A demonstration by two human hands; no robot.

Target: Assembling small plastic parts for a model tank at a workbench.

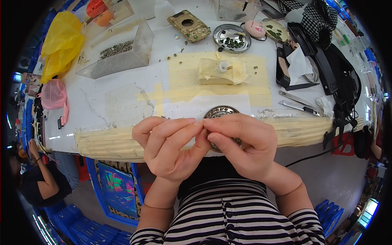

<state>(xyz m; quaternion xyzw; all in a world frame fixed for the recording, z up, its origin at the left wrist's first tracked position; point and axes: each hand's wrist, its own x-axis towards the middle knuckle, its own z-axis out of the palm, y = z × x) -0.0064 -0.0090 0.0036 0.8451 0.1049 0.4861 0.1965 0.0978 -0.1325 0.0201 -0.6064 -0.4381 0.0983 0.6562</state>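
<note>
My left hand and my right hand meet fingertip to fingertip above the near edge of the table. Thumb and fingers are pinched together on both; whatever lies between them is too small or hidden to name. Partly covered by my right hand is a round metal dish with small pieces in it. Beyond the hands stands a tape-covered block with a small white cup on top. Farther back, a round metal tray holds small dark pieces.
A clear bin of small grey parts stands at the left, near a yellow bag and a pink mesh pouch. A camouflage box sits at the back. Tweezers and a utility knife lie right, beside black straps.
</note>
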